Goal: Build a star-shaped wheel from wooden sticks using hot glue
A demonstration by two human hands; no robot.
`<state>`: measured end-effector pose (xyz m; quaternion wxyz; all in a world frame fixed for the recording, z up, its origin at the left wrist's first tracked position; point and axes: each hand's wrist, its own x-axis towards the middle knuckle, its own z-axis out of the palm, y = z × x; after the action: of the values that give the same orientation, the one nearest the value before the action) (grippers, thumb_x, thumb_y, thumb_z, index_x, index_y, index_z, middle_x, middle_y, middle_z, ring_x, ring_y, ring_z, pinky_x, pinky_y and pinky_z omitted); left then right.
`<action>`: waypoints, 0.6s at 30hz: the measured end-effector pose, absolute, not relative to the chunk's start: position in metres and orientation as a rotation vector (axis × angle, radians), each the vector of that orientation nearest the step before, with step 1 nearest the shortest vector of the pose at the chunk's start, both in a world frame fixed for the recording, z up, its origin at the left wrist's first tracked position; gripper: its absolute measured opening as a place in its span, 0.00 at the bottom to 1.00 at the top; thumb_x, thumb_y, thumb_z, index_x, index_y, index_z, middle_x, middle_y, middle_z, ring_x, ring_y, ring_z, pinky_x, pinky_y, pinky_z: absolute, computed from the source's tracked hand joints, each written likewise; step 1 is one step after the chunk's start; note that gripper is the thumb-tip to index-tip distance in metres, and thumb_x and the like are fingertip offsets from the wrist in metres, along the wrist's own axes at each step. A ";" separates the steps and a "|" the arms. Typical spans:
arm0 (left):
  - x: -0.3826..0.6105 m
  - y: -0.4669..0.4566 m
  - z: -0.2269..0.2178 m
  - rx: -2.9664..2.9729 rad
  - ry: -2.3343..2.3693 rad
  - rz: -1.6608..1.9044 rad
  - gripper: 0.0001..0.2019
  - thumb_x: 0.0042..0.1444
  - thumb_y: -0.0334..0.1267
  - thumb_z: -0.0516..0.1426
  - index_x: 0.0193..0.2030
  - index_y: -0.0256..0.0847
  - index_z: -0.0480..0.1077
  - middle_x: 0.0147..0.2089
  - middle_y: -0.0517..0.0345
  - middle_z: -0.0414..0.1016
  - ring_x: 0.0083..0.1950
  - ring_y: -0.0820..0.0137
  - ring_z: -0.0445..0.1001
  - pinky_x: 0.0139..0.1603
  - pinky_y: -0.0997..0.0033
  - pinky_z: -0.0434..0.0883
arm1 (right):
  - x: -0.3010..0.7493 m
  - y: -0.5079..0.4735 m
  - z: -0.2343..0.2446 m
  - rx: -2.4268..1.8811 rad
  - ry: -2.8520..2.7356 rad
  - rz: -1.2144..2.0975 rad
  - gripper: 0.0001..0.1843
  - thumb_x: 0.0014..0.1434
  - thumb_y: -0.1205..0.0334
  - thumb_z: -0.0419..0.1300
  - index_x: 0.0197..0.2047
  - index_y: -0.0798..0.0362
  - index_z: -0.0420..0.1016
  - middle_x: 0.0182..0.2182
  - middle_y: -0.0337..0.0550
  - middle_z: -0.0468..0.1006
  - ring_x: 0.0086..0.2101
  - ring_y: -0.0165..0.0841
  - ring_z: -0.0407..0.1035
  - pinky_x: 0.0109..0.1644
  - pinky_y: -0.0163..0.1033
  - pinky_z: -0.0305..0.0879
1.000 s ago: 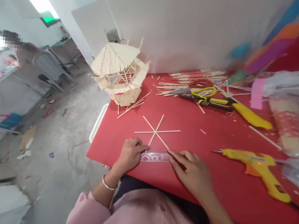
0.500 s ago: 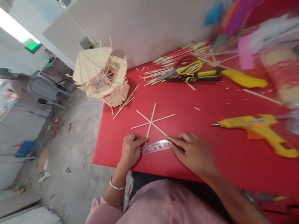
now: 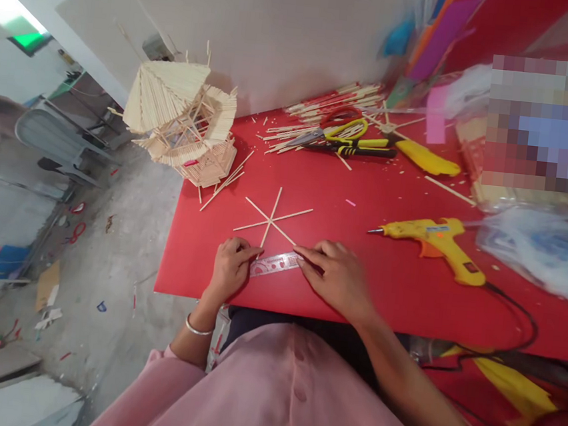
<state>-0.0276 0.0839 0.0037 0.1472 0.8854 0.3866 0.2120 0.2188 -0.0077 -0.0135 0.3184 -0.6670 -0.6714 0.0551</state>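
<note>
A star of thin wooden sticks (image 3: 270, 221), joined at the centre with several arms, lies flat on the red table (image 3: 326, 297). Against its near arm tips rests a short clear plastic ruler (image 3: 276, 264). My left hand (image 3: 231, 263) is closed on the ruler's left end, thumb and forefinger by one stick tip. At the other end, my right hand (image 3: 338, 275) grips the ruler, its fingertips touching the tip of another arm. The fingers partly cover both ruler ends.
A yellow glue gun (image 3: 435, 237) lies to the right, its cord trailing off the near edge. Behind are scissors (image 3: 329, 133), a yellow cutter (image 3: 427, 158) and piled sticks (image 3: 334, 104). A wooden stick model (image 3: 182, 123) stands at the back left corner. Plastic bags (image 3: 536, 247) lie far right.
The camera view has shifted, so the table and its contents appear further left. Both hands stay at the ruler, and the star keeps its place beside it.
</note>
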 end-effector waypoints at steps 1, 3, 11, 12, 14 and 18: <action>-0.028 0.084 0.003 2.548 1.101 0.629 0.20 0.64 0.27 0.50 0.49 0.46 0.82 0.41 0.51 0.75 0.42 0.67 0.72 0.45 0.63 0.66 | 0.219 -0.008 -0.013 -1.758 -1.766 0.150 0.15 0.67 0.55 0.59 0.50 0.44 0.85 0.32 0.42 0.76 0.34 0.34 0.65 0.40 0.41 0.60; -0.028 0.085 0.001 2.550 1.086 0.664 0.20 0.64 0.27 0.50 0.48 0.45 0.82 0.40 0.51 0.75 0.42 0.67 0.72 0.45 0.64 0.66 | 0.219 -0.008 -0.012 -1.765 -1.772 0.159 0.15 0.67 0.55 0.59 0.51 0.43 0.84 0.32 0.42 0.76 0.35 0.35 0.65 0.40 0.41 0.59; -0.029 0.089 -0.005 2.597 1.059 0.692 0.22 0.60 0.23 0.49 0.47 0.45 0.82 0.39 0.53 0.74 0.41 0.67 0.72 0.44 0.65 0.66 | 0.220 -0.007 -0.012 -1.805 -1.797 0.202 0.16 0.67 0.55 0.58 0.53 0.42 0.84 0.34 0.44 0.77 0.37 0.36 0.65 0.41 0.41 0.58; -0.029 0.090 -0.005 2.607 1.056 0.689 0.22 0.60 0.23 0.49 0.47 0.45 0.82 0.39 0.53 0.74 0.41 0.67 0.71 0.44 0.65 0.66 | 0.220 -0.006 -0.012 -1.805 -1.795 0.210 0.16 0.67 0.55 0.58 0.53 0.42 0.83 0.34 0.44 0.77 0.37 0.36 0.65 0.41 0.41 0.58; -0.029 0.092 -0.006 2.616 1.046 0.697 0.22 0.61 0.23 0.49 0.48 0.45 0.82 0.39 0.53 0.73 0.41 0.68 0.71 0.43 0.66 0.66 | 0.220 -0.006 -0.012 -1.806 -1.798 0.221 0.17 0.67 0.54 0.57 0.54 0.42 0.83 0.35 0.44 0.77 0.37 0.36 0.65 0.42 0.41 0.57; -0.029 0.094 -0.008 2.611 1.022 0.712 0.22 0.61 0.23 0.49 0.48 0.46 0.82 0.39 0.53 0.73 0.40 0.68 0.71 0.43 0.66 0.67 | 0.221 -0.005 -0.012 -1.811 -1.817 0.216 0.18 0.68 0.53 0.56 0.55 0.41 0.83 0.35 0.45 0.77 0.37 0.37 0.64 0.41 0.41 0.56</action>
<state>-0.0294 0.0936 -0.0078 0.1239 0.8956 0.3505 0.2443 0.2209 -0.0053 -0.0119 0.2798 -0.6753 -0.6776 0.0806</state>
